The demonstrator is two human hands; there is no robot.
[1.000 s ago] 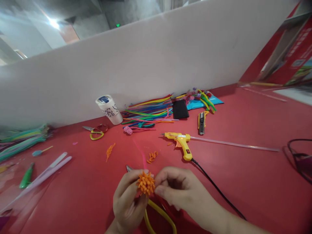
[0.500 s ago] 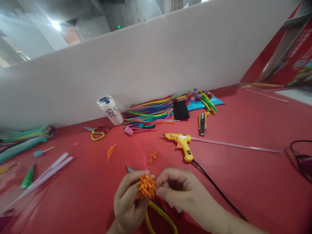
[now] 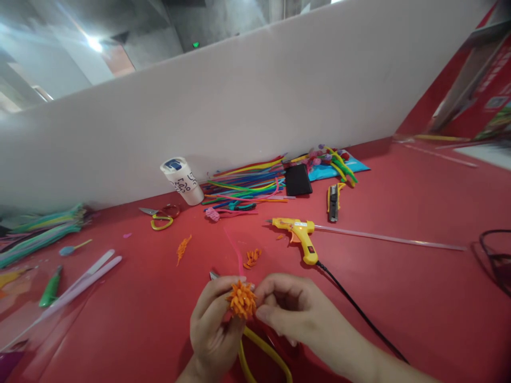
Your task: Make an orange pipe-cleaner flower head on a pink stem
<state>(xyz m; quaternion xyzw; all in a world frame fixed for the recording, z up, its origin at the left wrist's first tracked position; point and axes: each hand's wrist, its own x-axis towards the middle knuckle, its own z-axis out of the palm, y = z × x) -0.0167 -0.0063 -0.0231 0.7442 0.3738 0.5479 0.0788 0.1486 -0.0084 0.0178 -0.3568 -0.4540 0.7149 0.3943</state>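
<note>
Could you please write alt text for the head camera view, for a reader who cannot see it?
A person's left hand holds a spiky orange flower-like cluster over a red table, with the right hand close at its side. Beyond lie a yellow hot glue gun, colourful pipe cleaners and scissors.

Along the wall [image 3: 279,90], left to right: cup [image 3: 184,183], pipe cleaners [image 3: 245,178], packet [image 3: 362,164]. Scissors [image 3: 160,217] on table [image 3: 419,298], before cup. Cutter [image 3: 334,204] behind glue gun [image 3: 301,234], to its right. Flower [image 3: 242,300] in left hand [image 3: 215,324]; loose bits [image 3: 252,258] behind it, left of gun.
</note>
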